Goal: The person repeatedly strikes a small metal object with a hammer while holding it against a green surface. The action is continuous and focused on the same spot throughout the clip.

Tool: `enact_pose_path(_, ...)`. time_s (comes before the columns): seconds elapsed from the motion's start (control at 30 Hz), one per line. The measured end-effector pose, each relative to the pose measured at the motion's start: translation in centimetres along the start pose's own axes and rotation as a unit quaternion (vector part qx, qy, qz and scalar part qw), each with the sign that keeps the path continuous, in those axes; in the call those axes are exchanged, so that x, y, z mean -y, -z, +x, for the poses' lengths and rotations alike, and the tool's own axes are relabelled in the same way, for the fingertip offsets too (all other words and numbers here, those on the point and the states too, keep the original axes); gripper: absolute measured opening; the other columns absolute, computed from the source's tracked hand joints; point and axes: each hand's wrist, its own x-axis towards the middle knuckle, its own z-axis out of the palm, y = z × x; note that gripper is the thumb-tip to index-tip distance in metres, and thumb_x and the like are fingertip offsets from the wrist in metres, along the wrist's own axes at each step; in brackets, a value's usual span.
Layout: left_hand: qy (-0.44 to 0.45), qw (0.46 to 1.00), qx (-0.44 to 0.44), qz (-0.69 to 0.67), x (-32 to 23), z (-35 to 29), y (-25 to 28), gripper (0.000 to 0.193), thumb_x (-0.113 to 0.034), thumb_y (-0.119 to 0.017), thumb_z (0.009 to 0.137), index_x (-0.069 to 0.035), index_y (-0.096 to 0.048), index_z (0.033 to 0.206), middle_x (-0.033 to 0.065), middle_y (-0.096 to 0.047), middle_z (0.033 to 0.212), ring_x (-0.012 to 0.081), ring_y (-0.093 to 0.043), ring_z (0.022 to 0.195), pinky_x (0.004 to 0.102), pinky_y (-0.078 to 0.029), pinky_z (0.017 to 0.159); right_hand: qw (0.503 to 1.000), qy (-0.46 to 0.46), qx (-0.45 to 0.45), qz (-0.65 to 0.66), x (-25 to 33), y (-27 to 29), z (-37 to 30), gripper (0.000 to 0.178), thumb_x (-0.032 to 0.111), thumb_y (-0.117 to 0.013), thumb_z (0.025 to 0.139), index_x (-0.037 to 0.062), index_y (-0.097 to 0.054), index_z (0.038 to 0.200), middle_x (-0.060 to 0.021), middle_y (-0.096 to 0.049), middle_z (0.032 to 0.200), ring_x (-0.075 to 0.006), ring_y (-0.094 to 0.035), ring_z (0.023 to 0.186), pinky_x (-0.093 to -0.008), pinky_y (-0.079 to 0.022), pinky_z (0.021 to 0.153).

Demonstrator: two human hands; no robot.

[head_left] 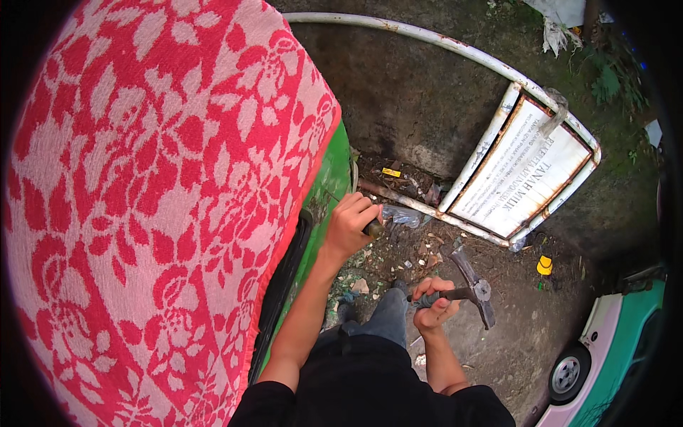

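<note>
My left hand (347, 226) is closed around a screwdriver-like tool, whose dark, yellowish handle end (373, 228) sticks out on the right of the fist. A thin dark shaft seems to run from the fist to the green car body panel (321, 213); I cannot tell whether its tip touches. In my right hand (432, 312) is a hammer (483, 290), gripped by its handle close to the head. The worn grey metal head is long and points two ways, with the hammer held low, apart from the car and the other tool.
A red and pink floral cloth (156, 206) covers most of the green car on the left. Ahead, a rusty white pipe frame (473, 160) holds a white sign (523, 167). Rubble and litter (420, 260) lie on the ground. A green and pink vehicle (605, 349) stands at lower right.
</note>
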Motion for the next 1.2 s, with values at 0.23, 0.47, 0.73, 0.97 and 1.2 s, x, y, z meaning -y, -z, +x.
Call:
enact_pose_path(0.23, -0.017, 1.000, 0.005, 0.010, -0.5, 0.3, 0.8, 0.019, -0.004, -0.077, 0.066, -0.005, -0.065, 0.081, 0.0067, -0.054, 0.072, 0.0274, -0.056, 0.072, 0.0407, -0.045, 0.067, 0.997, -0.062, 0.015, -0.034, -1.1, 0.5, -1.5, 0.057, 0.055, -0.045, 0.100, -0.0009, -0.044, 0.090, -0.0105, -0.044, 0.074, -0.0186, -0.053, 0.053, -0.0301, -0.045, 0.044)
enact_pose_path(0.47, -0.047, 0.999, 0.006, 0.016, -0.3, -0.2, 0.6, 0.019, -0.002, -0.076, 0.066, -0.003, -0.063, 0.080, 0.0068, -0.054, 0.070, 0.0269, -0.056, 0.070, 0.0386, -0.046, 0.066, 0.995, -0.056, 0.040, -0.077, -0.8, -0.4, -1.2, 0.058, 0.051, -0.044, 0.102, -0.0032, -0.052, 0.082, -0.0089, -0.051, 0.065, -0.0176, -0.056, 0.051, -0.0288, -0.043, 0.047)
enact_pose_path(0.73, -0.049, 0.999, 0.004, -0.011, -0.4, -0.7, 1.6, 0.015, -0.003, -0.075, 0.071, -0.003, -0.065, 0.081, 0.0071, -0.055, 0.071, 0.0273, -0.056, 0.072, 0.0401, -0.046, 0.067, 0.979, -0.123, 0.136, -0.085, -1.1, 0.9, -3.7, 0.038, 0.034, -0.051, 0.103, -0.0023, -0.059, 0.096, -0.0060, -0.059, 0.073, -0.0134, -0.058, 0.064, -0.0278, -0.046, 0.059)
enact_pose_path(0.97, -0.042, 0.999, 0.003, -0.031, 0.3, -0.5, 1.7, 0.017, -0.003, -0.075, 0.077, -0.004, -0.059, 0.073, 0.0071, -0.053, 0.070, 0.0265, -0.054, 0.070, 0.0403, -0.044, 0.065, 0.979, -0.162, 0.120, -0.043, -0.7, -0.2, -4.3, 0.047, 0.043, -0.053, 0.101, -0.0017, -0.053, 0.087, -0.0073, -0.057, 0.061, -0.0158, -0.059, 0.055, -0.0284, -0.046, 0.053)
enact_pose_path(1.2, -0.062, 0.998, 0.028, -0.018, 0.0, -1.9, 2.0, 0.017, -0.002, -0.075, 0.075, -0.005, -0.059, 0.073, 0.0059, -0.054, 0.070, 0.0264, -0.056, 0.071, 0.0394, -0.046, 0.067, 0.976, -0.170, 0.132, -0.030, -0.3, -0.3, -3.8, 0.039, 0.034, -0.055, 0.100, -0.0030, -0.054, 0.089, -0.0067, -0.056, 0.064, -0.0150, -0.058, 0.059, -0.0286, -0.046, 0.056)
